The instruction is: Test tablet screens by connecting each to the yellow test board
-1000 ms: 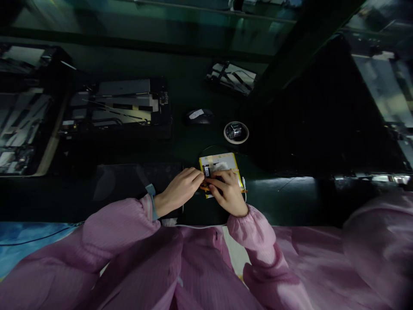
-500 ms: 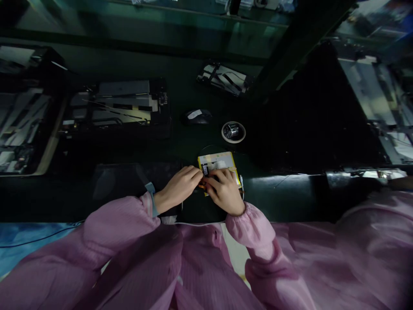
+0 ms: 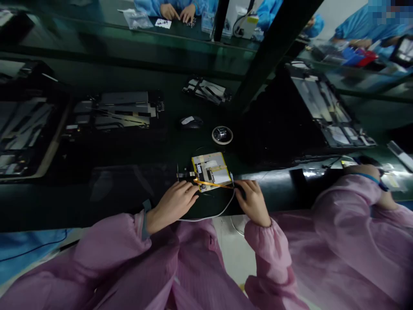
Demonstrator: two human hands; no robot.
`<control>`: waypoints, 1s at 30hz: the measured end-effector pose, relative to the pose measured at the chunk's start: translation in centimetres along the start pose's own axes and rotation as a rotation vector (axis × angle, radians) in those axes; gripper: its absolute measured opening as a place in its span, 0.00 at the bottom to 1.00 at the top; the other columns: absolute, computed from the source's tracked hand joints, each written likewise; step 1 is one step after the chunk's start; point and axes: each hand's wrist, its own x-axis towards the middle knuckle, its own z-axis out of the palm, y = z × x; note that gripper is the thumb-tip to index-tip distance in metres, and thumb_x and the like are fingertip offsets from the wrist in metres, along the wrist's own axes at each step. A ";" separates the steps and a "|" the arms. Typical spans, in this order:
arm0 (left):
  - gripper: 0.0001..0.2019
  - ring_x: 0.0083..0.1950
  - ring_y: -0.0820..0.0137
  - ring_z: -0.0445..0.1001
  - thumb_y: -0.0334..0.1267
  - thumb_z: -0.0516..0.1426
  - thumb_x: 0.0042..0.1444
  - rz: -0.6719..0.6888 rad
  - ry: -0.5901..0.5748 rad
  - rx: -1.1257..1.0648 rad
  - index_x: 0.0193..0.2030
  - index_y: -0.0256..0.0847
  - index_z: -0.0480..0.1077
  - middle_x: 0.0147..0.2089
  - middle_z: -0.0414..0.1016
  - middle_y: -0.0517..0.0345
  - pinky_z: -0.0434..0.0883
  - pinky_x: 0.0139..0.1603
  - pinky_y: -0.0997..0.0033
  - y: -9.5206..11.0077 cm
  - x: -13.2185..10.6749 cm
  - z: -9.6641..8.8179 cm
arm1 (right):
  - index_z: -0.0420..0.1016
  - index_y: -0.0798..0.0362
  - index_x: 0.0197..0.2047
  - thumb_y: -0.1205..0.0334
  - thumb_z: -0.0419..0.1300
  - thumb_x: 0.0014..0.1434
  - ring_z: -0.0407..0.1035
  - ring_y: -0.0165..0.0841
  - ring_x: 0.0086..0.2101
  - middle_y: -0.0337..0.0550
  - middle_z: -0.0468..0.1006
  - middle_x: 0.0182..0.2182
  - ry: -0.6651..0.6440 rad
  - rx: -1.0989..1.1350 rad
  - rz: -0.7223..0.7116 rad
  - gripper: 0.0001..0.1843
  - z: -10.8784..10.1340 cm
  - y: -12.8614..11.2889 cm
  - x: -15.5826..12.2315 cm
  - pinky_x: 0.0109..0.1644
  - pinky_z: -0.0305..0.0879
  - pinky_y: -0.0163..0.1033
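Left hand point(image 3: 174, 203) at near left corner of yellow-edged battery pack point(image 3: 222, 175); fingers bent, close together, cannot tell whether gripping. Right hand point(image 3: 254, 201) just beside pack's near right corner; fingers narrowly set at right end of orange strip point(image 3: 214, 184), hold on it unclear. Strip crosses pack's near edge, between both hands' fingers. Pack flat on desk point(image 3: 278, 198), just beyond fingers. White cable point(image 3: 220, 214) curves from beside right fingers. Dark mouse point(image 3: 194, 124) farther beyond fingers.
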 end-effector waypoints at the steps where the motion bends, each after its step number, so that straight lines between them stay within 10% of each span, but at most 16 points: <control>1: 0.09 0.44 0.65 0.72 0.35 0.51 0.65 0.017 -0.007 -0.078 0.47 0.38 0.69 0.42 0.74 0.53 0.70 0.49 0.60 0.2 0.1 -0.2 | 0.73 0.51 0.49 0.63 0.55 0.62 0.66 0.43 0.44 0.48 0.76 0.42 -0.021 -0.005 -0.013 0.13 0.3 0.1 -0.6 0.49 0.65 0.49; 9: 0.07 0.46 0.73 0.74 0.34 0.53 0.64 0.054 -0.068 -0.652 0.46 0.42 0.72 0.45 0.75 0.58 0.71 0.50 0.71 2.0 -0.1 -2.7 | 0.73 0.52 0.43 0.64 0.53 0.64 0.65 0.40 0.41 0.48 0.72 0.38 0.038 -0.019 0.017 0.09 3.1 0.3 -1.1 0.45 0.64 0.46; 20: 0.07 0.40 0.73 0.75 0.33 0.53 0.64 -0.017 0.050 -0.673 0.41 0.41 0.73 0.40 0.76 0.58 0.71 0.43 0.73 1.7 -0.9 -3.2 | 0.72 0.51 0.38 0.71 0.50 0.61 0.62 0.40 0.35 0.47 0.70 0.32 0.201 -0.210 0.087 0.10 3.1 -2.6 -1.3 0.39 0.58 0.44; 30: 0.06 0.32 0.76 0.69 0.34 0.55 0.62 -0.174 0.161 -0.708 0.38 0.42 0.74 0.35 0.73 0.61 0.65 0.32 0.77 1.2 -0.2 -3.2 | 0.71 0.51 0.30 0.52 0.63 0.57 0.70 0.33 0.34 0.41 0.73 0.31 -0.180 0.913 0.001 0.12 1.6 -6.1 3.1 0.39 0.68 0.38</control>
